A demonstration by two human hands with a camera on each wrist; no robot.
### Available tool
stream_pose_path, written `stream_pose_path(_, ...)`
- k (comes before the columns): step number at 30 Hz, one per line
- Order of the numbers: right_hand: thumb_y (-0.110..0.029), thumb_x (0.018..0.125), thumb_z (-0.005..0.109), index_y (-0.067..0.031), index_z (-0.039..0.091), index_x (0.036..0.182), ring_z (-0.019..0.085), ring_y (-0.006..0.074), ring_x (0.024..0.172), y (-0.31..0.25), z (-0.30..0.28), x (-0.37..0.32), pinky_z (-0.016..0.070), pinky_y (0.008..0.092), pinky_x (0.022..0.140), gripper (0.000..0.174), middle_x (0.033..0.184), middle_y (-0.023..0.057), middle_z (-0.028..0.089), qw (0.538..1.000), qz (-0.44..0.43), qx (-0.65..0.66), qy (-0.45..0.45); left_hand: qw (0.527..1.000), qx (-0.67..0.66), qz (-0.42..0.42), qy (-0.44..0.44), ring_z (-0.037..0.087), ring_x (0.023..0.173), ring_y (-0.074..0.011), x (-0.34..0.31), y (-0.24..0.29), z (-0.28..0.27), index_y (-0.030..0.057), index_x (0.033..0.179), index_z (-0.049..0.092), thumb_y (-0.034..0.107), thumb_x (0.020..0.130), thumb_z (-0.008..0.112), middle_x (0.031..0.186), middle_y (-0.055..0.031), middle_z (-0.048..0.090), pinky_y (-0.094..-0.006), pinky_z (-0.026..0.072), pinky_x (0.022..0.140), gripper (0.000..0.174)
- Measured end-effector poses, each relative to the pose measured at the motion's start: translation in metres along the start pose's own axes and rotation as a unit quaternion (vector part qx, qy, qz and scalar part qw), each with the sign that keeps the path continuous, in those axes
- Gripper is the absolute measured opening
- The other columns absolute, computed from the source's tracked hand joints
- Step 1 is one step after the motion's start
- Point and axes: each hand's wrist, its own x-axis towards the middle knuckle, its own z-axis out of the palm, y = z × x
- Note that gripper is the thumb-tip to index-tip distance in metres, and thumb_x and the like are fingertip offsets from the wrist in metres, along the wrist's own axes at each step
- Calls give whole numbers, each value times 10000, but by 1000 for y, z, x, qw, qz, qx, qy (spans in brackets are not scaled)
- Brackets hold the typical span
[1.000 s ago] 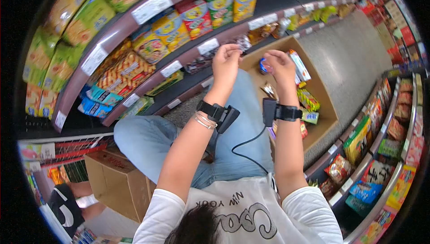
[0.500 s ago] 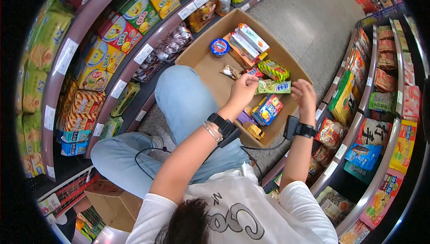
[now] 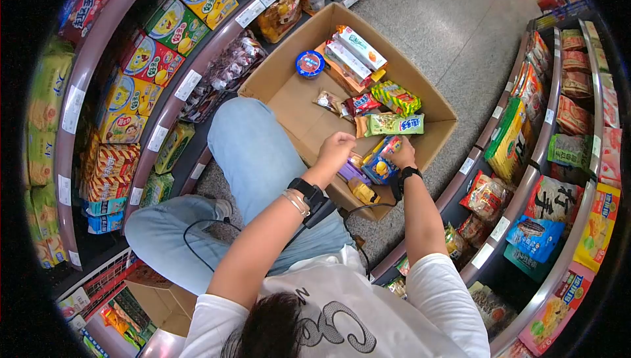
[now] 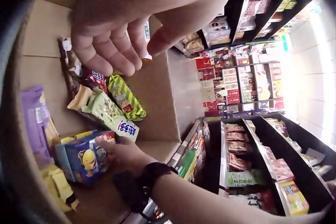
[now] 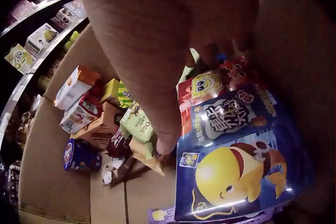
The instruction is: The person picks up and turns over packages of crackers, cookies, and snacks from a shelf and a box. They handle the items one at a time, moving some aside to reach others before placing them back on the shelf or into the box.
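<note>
My right hand point(image 3: 402, 153) grips the right side of a blue snack box point(image 3: 380, 164) with a yellow cartoon figure on it. The right wrist view shows the front of that box large, below the hand. Loosely bent and with nothing in its fingers, my left hand point(image 3: 336, 151) hovers over the near side of the open cardboard box point(image 3: 279, 105). Beyond the blue box lies a light green snack packet point(image 3: 394, 125). A purple packet point(image 4: 35, 121) and a yellow packet point(image 3: 363, 190) are at the blue box's left.
Farther inside the carton are a blue-lidded tub point(image 3: 309, 64), white snack boxes point(image 3: 355, 49), a red packet point(image 3: 361, 104) and a yellow-green striped packet point(image 3: 397, 97). Stocked shelves point(image 3: 158, 138) run along the left, with more shelves point(image 3: 526, 217) on the right. Another carton point(image 3: 161, 299) stands behind at left.
From near the left shelf and carton, the view has turned toward the carton's contents. My right hand has come down onto the blue snack box; my left hand has drawn back from the green packet.
</note>
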Motion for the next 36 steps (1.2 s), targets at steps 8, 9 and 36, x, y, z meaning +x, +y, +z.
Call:
stream_pose_path(8,-523,417,889,-42,411,1343,422,380,1240,-6,-3,7,412,435,997,1148,1335,211,448,989,74,-99,-87,1000,-8,-12,-4,565,812,-120,10,-7,4,93,1057,592,193,861,586,955,-19,616,-255,455,663,220)
stream_pose_path(9,-527,406,891,-53,407,1348,421,383,1240,-10,-7,5,416,438,993,1161,1340,212,440,984,81,-113,-111,1000,-8,-8,-6,564,810,-121,11,-6,5,95,1054,594,192,861,586,954,-17,616,-254,455,659,217)
stream_pose_path(36,-152,844,707,7,592,1129,606,112,888,-54,-102,-37,491,266,799,346,989,46,654,911,-70,353,-203,999,24,25,5,573,986,-174,29,-32,-18,49,1198,532,280,873,631,1101,-73,588,-303,486,815,411)
